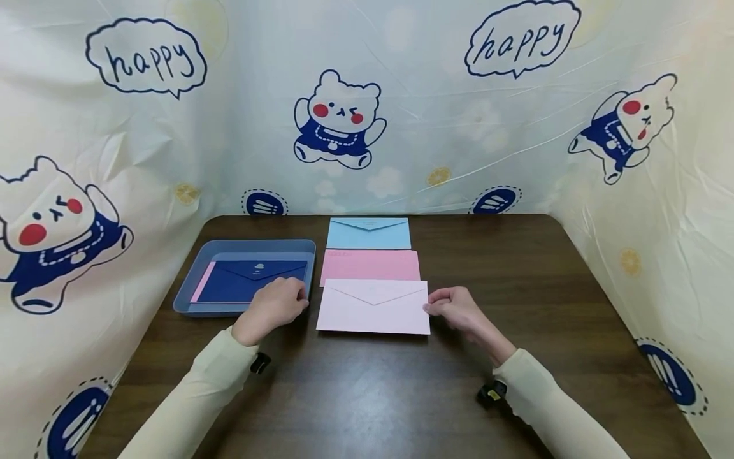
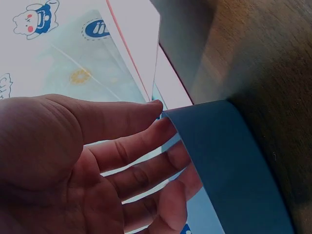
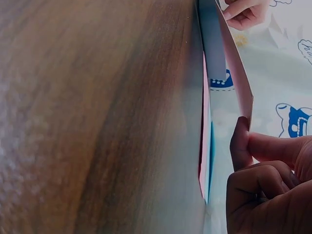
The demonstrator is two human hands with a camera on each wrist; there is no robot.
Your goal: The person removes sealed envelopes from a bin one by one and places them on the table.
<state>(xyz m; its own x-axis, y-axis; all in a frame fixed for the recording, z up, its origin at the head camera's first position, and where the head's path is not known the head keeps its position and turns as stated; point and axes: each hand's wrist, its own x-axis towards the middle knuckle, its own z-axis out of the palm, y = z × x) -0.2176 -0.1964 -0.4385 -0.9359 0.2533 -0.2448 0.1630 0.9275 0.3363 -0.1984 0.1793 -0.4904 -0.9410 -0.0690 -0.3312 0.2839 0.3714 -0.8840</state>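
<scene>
My left hand (image 1: 276, 302) is at the right end of the blue-grey tray (image 1: 312, 255). In the left wrist view its thumb and curled fingers hold the tray rim (image 2: 229, 146) near a corner; some fingertips are hidden by the wall. A navy envelope (image 1: 229, 290) lies flap up in the tray over something pink (image 1: 203, 282). My right hand (image 1: 457, 311) pinches the right edge of a pale pinkish-white envelope (image 1: 373, 315) between thumb and finger. In the right wrist view this envelope (image 3: 240, 73) is raised off the table.
Behind the pale envelope lie a pink envelope (image 1: 369, 262) and a light blue envelope (image 1: 369, 237), in a column on the brown wooden table (image 1: 367, 395). A printed cloth (image 1: 424, 127) hangs round the back and sides of the table.
</scene>
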